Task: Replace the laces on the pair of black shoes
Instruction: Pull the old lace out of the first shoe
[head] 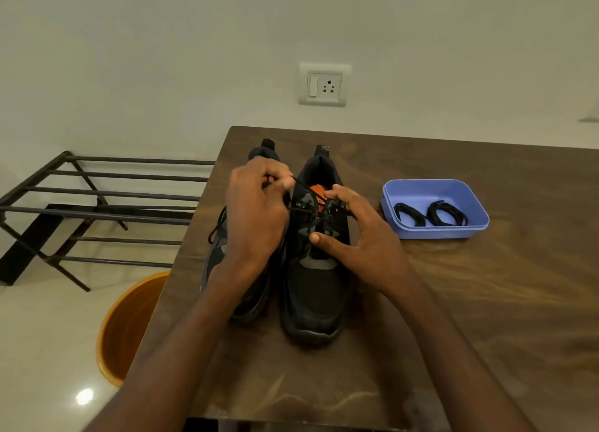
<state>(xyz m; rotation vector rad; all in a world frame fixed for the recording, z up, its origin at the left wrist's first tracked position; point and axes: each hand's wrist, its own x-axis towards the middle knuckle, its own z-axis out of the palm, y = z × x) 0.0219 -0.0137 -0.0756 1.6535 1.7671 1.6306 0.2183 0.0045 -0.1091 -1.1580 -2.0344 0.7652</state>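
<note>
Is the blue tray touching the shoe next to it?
Apart. The head view shows bare wooden table between the blue tray and the nearer shoe.

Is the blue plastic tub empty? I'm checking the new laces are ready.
Not empty: the blue plastic tub holds two coiled black laces, lying side by side on its floor.
</note>
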